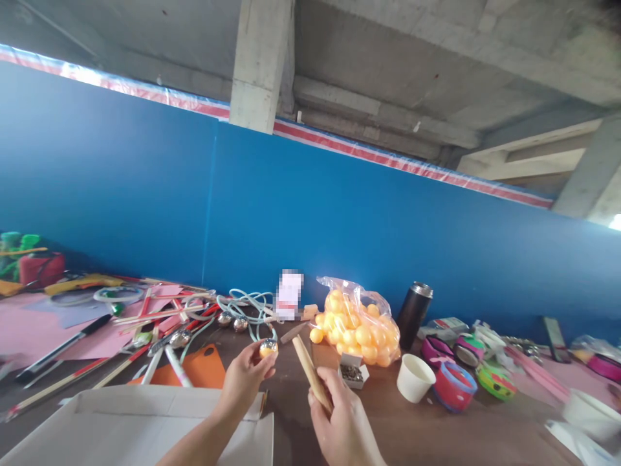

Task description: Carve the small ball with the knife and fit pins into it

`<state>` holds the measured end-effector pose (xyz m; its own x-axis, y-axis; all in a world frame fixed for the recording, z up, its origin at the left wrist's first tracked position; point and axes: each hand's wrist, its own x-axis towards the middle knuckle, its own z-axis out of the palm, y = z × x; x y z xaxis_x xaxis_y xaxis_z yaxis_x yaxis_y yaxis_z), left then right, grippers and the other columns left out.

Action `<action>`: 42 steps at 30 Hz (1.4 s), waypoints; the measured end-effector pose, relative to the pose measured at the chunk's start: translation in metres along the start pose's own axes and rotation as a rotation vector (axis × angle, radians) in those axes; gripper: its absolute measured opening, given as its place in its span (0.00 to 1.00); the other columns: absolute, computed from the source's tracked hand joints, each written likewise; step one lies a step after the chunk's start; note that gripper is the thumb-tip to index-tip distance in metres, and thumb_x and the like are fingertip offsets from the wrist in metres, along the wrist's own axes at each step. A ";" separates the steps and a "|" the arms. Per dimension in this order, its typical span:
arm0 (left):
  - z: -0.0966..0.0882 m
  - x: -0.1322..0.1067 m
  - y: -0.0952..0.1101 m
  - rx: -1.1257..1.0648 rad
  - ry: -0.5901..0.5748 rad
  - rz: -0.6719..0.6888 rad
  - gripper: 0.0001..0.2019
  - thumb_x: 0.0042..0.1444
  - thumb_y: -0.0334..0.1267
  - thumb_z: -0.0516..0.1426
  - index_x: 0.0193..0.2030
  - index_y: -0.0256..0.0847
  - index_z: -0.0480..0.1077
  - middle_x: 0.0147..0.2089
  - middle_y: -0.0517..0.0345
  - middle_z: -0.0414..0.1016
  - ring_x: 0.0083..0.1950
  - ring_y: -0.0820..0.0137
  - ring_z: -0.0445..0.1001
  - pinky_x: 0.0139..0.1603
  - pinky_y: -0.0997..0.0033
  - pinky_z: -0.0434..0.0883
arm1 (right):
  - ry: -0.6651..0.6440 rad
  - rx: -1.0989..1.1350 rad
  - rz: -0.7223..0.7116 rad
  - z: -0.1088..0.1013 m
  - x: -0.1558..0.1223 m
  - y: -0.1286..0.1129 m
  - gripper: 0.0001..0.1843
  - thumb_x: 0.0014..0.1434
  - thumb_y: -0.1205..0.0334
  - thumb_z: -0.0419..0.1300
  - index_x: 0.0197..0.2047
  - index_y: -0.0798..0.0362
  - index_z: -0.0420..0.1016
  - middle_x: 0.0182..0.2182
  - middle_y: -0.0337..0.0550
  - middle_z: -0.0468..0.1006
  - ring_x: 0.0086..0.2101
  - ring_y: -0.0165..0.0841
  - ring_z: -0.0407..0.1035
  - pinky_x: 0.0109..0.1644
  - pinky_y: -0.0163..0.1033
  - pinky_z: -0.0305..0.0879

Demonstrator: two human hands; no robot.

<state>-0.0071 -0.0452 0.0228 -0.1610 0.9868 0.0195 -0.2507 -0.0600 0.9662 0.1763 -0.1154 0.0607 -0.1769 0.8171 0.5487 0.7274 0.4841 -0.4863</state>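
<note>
My left hand (245, 378) pinches a small orange ball (268, 348) between thumb and fingertips, held just above the brown table (412, 433). My right hand (342, 424) grips a light wooden stick (310, 372) that slants up and to the left, its tip close to the ball. A clear bag of orange balls (356, 327) lies just behind both hands. A small open box of metal bits (352, 372) sits beside my right hand.
A white cardboard sheet (130, 421) lies at front left, with an orange mat (206, 366), pens, sticks, cords and pink paper (29, 330) beyond. On the right stand a black flask (413, 315), a white paper cup (414, 377) and tape rolls (453, 386). A blue wall backs the table.
</note>
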 end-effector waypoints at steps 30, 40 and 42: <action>0.000 0.001 -0.002 0.001 0.006 0.003 0.24 0.38 0.44 0.63 0.43 0.35 0.69 0.31 0.57 0.74 0.31 0.71 0.75 0.33 0.72 0.75 | -0.075 -0.011 -0.007 -0.001 0.000 -0.002 0.11 0.52 0.69 0.50 0.40 0.52 0.65 0.30 0.42 0.74 0.29 0.33 0.71 0.33 0.33 0.66; 0.001 0.002 -0.004 0.043 0.030 -0.006 0.24 0.36 0.44 0.63 0.43 0.37 0.69 0.31 0.58 0.76 0.30 0.71 0.76 0.31 0.74 0.75 | -0.058 -0.011 -0.019 0.006 0.000 0.005 0.11 0.51 0.68 0.49 0.39 0.52 0.64 0.28 0.42 0.74 0.28 0.33 0.70 0.31 0.33 0.66; 0.001 0.003 -0.005 0.025 0.041 -0.016 0.24 0.36 0.43 0.64 0.43 0.36 0.69 0.30 0.58 0.75 0.30 0.72 0.75 0.31 0.74 0.75 | -0.077 -0.022 -0.003 0.007 0.000 0.007 0.10 0.51 0.69 0.48 0.38 0.51 0.64 0.27 0.41 0.73 0.26 0.33 0.70 0.30 0.32 0.65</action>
<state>-0.0055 -0.0416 0.0179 -0.1961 0.9806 -0.0063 -0.2294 -0.0396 0.9725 0.1766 -0.1104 0.0525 -0.2292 0.8376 0.4958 0.7409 0.4805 -0.4692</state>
